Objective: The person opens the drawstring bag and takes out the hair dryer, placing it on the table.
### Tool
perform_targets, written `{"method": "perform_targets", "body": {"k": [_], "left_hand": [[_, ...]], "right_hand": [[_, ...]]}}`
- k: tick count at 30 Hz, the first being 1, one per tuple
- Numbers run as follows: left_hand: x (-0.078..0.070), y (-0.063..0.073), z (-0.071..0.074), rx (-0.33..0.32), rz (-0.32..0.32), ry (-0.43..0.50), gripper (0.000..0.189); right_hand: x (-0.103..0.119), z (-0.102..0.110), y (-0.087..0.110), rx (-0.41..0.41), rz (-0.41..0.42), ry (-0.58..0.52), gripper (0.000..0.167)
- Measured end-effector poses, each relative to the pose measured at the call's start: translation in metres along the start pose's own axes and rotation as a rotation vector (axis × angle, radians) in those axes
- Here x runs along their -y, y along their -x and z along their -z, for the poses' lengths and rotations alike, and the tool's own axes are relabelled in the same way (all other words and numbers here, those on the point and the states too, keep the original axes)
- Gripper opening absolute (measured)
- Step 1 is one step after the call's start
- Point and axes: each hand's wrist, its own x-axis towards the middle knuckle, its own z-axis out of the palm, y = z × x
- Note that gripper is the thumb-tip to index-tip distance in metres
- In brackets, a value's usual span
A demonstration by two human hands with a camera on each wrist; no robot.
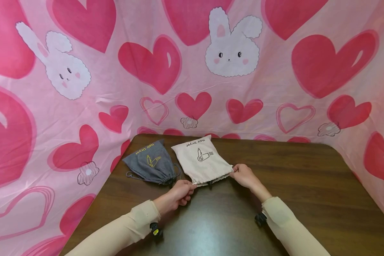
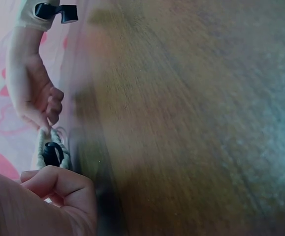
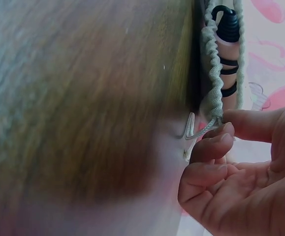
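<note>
A cream drawstring bag printed "Hair Dryer" lies on the table, its mouth towards me. My left hand pinches the left corner of the mouth. At the right corner, my right hand pinches the edge beside a looped drawstring. Between the gathered edges, in the right wrist view, shows a pink item with a ribbed black cord end and black cord wound round it. The rest of it is hidden in the bag. Both hands also appear in the left wrist view.
Left of the cream bag lies a grey drawstring bag with yellow "Hair Dryer" print, its mouth drawn together near my left hand. The brown wooden table meets a pink curtain with hearts and rabbits at the back and sides.
</note>
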Motion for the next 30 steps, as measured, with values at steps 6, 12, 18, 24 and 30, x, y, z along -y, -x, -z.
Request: {"method": "perform_targets", "body": {"k": [6, 12, 18, 24, 30], "left_hand": [[-0.001, 0.001, -0.006, -0.05, -0.02, -0.052, 0.022], [-0.006, -0.002, -0.014, -0.082, -0.039, -0.136, 0.032], [-0.006, -0.006, -0.015, -0.088, -0.036, -0.142, 0.031], [-0.005, -0.007, -0.015, -0.089, -0.032, -0.132, 0.028], [-0.005, -0.006, -0.014, -0.103, -0.051, -0.165, 0.024]], "right_hand": [[0.002, -0.002, -0.002, 0.021, -0.007, -0.016, 0.018], [0.004, -0.004, 0.0, 0.045, 0.023, -0.032, 0.019], [0.003, -0.006, 0.0, 0.016, 0.047, -0.001, 0.018], [0.002, -0.002, -0.001, 0.001, 0.039, 0.015, 0.019], [0.005, 0.001, 0.001, -0.011, 0.01, 0.027, 0.016]]}}
